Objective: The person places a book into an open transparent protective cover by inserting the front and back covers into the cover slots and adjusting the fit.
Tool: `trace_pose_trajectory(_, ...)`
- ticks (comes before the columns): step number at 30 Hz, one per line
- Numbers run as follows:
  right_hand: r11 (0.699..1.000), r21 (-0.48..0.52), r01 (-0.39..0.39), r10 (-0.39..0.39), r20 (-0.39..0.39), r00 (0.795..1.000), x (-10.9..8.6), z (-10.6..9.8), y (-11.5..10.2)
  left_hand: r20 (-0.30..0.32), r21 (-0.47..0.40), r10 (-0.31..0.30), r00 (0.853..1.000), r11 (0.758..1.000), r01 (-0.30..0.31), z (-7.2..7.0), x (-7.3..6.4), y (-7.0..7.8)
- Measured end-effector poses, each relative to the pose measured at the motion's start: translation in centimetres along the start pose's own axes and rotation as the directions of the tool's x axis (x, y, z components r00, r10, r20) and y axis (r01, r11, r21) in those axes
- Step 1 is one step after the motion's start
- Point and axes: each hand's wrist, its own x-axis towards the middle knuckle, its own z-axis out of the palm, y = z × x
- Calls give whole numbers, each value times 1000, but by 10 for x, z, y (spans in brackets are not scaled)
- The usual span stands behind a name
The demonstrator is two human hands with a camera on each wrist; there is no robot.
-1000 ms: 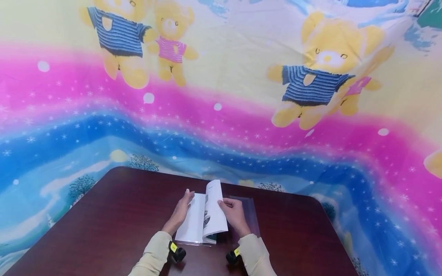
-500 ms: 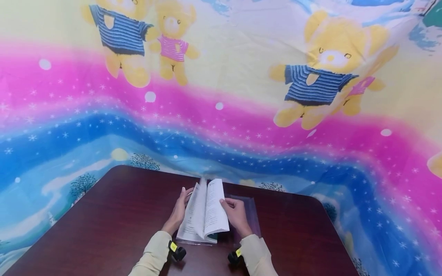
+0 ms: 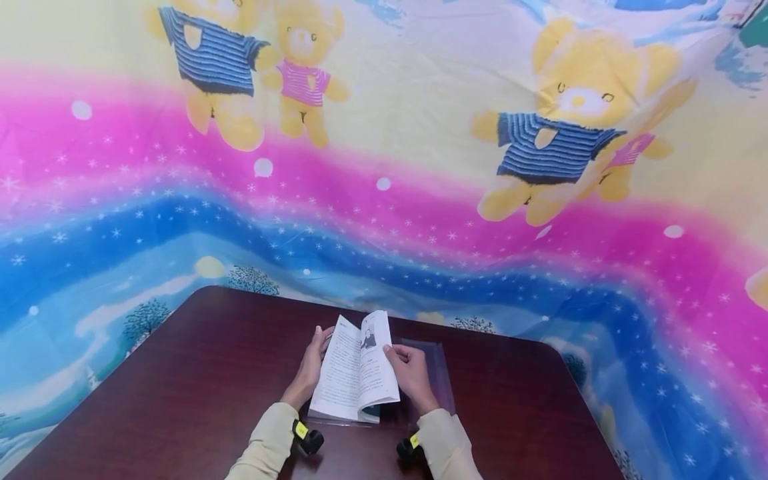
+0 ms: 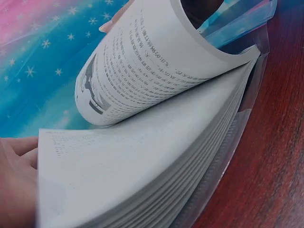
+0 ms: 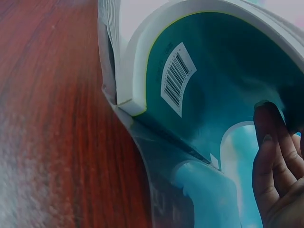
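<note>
A paperback book (image 3: pixel 342 377) stands open above the table, with printed text on both sides and a small picture on the right page. My right hand (image 3: pixel 413 375) pinches the right-hand pages, thumb in front; in the right wrist view its fingers (image 5: pixel 266 123) press the bent teal back cover (image 5: pixel 213 61) with its barcode. Beside the left edge is my left hand (image 3: pixel 307 373), thumb up and fingers partly hidden behind the pages. In the left wrist view that hand (image 4: pixel 19 185) touches the page edge. Clear plastic book cover (image 3: pixel 443 377) spreads out under the book to the right.
The dark reddish-brown table (image 3: pixel 198 373) has rounded far corners. Behind it hangs a cloth (image 3: pixel 384 227) printed with bears and snowflakes. Black wrist cameras (image 3: pixel 311 441) with yellow labels sit at both sleeves.
Pages have flipped over from the right side to the left, so a text page now faces up where a blank one lay. The left fingers have moved in behind the left pages.
</note>
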Motion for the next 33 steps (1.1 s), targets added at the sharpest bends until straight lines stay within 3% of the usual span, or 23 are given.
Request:
trace_pose_trajectory(10, 999, -9, 47, -47, -2, 999, 0, -1, 3, -21, -22, 3, 1000, 1000, -4, -2, 0, 0)
trace_pose_trajectory(33, 999, -15, 48, -48, -48, 998, -2, 0, 4, -59, -5, 2, 998, 1000, -2, -1, 0, -1)
